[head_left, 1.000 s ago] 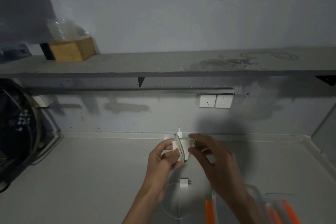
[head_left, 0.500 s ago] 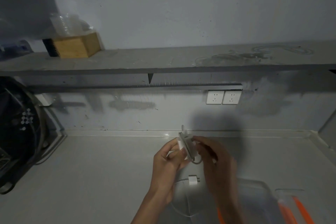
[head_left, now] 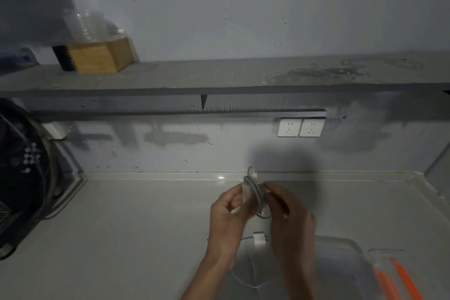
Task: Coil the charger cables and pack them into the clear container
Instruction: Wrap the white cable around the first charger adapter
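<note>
a dim grey tabletop (head_left: 121, 238) is stretching below a shelf (head_left: 219, 75). the left hand (head_left: 229, 217) is pinching a white adapter (head_left: 248, 192) while the right hand (head_left: 289, 214) is gripping its cable (head_left: 259, 204), partly wound. a second charger (head_left: 259, 238) is lying uncoiled below; the clear container (head_left: 345, 260), right, is looking empty.

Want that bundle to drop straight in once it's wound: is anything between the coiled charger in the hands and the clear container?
Nothing visible blocks it. The coiled charger is held above the counter by the left hand and right hand; the clear container lies lower right. A second charger plug rests below the hands, left of the container.
</note>
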